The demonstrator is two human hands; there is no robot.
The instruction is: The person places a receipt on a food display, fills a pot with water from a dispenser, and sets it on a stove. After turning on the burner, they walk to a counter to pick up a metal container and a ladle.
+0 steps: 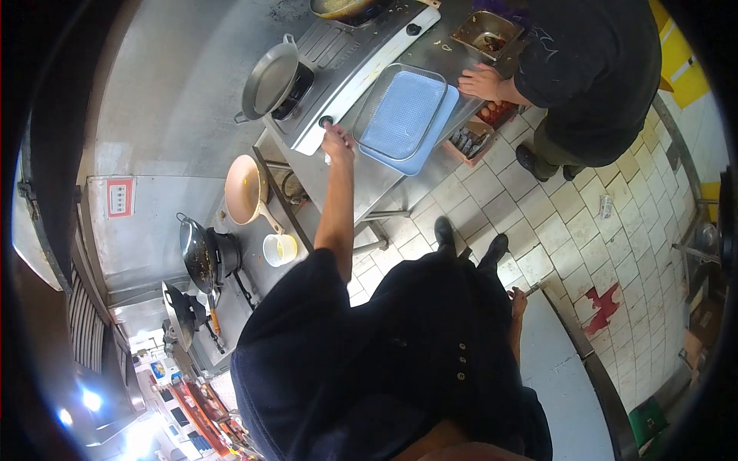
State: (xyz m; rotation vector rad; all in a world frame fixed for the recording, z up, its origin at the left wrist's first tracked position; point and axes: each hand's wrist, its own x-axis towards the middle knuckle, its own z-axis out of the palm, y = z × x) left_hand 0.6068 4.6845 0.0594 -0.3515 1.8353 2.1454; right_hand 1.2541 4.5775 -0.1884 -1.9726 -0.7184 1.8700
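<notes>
My left hand reaches to the white front panel of the gas stove, its fingers closed on a black stove knob. Above the knob, a grey two-handled pan sits on a burner. To the right of this hand, a wire mesh basket lies on a light blue tray on the steel counter. My right hand is low at my side by a pale worktop. Its fingers look curled around a thin thing that I cannot make out.
A co-worker in dark clothes stands at the right, one hand on the counter near a steel container. Left of my arm are a pink frying pan, a white tub and a black wok. White tiles cover the floor.
</notes>
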